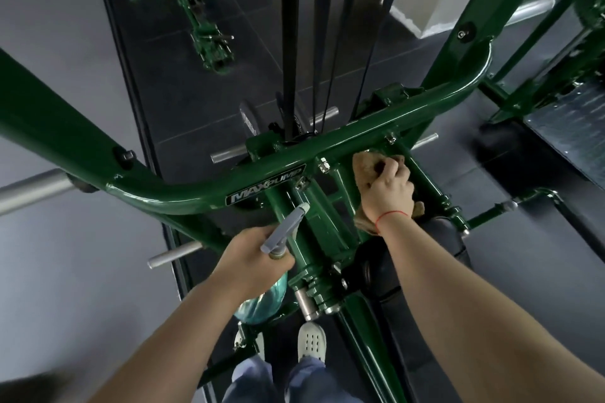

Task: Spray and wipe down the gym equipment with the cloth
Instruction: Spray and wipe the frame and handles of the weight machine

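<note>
I look down through a dark green gym machine (183, 196) with a curved crossbar and a "MAXPUMP" label. My right hand (388, 188) grips a tan cloth (365, 164) and holds it against the green frame just below the crossbar, right of centre. My left hand (253, 257) is wrapped round the neck of a spray bottle (262, 303) with a teal body and a grey trigger head that points up toward the crossbar. Part of the cloth hangs below my right wrist.
Black cables (291, 42) run up through the middle. Silver weight pegs (173, 253) stick out at left and centre. A black padded seat (383, 275) lies under my right forearm. My feet in white shoes (311, 340) stand on a dark floor; another green machine (203, 26) stands beyond.
</note>
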A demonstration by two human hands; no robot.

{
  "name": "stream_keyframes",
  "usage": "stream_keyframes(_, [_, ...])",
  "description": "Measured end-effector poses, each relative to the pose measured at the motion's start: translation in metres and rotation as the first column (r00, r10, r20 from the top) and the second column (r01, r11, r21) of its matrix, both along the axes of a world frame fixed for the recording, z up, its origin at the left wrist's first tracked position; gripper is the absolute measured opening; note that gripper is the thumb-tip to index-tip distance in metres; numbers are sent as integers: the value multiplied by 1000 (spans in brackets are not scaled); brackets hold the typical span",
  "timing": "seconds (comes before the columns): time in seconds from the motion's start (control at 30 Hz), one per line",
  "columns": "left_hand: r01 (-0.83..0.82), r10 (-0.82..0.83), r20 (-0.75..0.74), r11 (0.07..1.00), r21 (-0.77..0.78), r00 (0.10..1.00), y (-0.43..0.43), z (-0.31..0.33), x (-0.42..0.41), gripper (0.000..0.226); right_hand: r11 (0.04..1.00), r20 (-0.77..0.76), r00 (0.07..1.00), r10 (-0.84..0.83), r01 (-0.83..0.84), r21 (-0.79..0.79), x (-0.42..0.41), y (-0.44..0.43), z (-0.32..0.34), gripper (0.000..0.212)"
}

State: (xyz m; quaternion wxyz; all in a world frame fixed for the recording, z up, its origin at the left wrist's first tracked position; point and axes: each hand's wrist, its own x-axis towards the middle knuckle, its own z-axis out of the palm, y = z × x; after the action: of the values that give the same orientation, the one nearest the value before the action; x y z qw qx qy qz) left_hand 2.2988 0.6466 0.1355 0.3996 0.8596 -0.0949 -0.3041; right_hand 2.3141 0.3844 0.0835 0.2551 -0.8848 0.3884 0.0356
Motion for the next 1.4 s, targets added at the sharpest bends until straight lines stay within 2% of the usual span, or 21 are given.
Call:
stream_keyframes(0.1, [-118,118,-35,993,0,992,1,2,-10,29,966,-63,980,-190,198,164,15,-27,5,54])
stream_keyframes(0.17, [-226,226,-60,974,17,972,5,0,-14,20,944,-123,960,-250,270,191,20,-39,8,55])
stream_keyframes(0.23, [-314,317,-81,948,50,945,11,-2,-17,16,965,-155,969,-193,216,150,22,-36,7,51])
stream_keyframes(0.3, [-329,338,-81,939,104,938,15,-6,-22,9,990,-169,980,-110,124,73,17,-25,7,49])
stream_keyframes(0.37, [-276,298,-107,944,183,949,16,-12,-25,15,999,-167,985,-34,36,9,8,-16,10,52])
stream_keyframes(0.47, [-143,198,-187,953,268,962,14,-24,-26,21,999,-144,989,45,-47,-6,-3,-13,24,47])
stream_keyframes(0.6, [-55,126,-284,968,246,950,9,-39,-29,20,967,16,976,219,-219,132,-27,10,45,28])
stream_keyframes(0.7, [0,87,-233,937,350,969,8,-47,-28,22,948,95,957,273,-284,144,-45,44,47,33])
stream_keyframes(0.83, [99,-28,-157,879,466,987,14,-49,-22,17,954,89,955,282,-289,77,-55,71,41,37])
stream_keyframes(0.97, [76,-8,-163,907,415,987,23,-50,-17,15,956,25,958,287,-288,58,-57,86,36,37])
stream_keyframes(1.1, [-48,83,-133,967,249,988,32,-46,-9,10,958,-95,955,283,-276,77,-58,108,29,42])
stream_keyframes(1.23, [52,-38,-61,967,251,997,40,-39,4,21,972,-226,948,224,-199,126,-72,131,12,39])
stream_keyframes(1.3, [82,-75,-35,967,243,997,45,-38,10,17,978,-261,943,204,-188,84,-82,142,1,42])
stream_keyframes(1.4, [86,-84,-18,972,216,996,52,-34,18,7,963,-275,934,230,-259,-74,-94,157,-18,49])
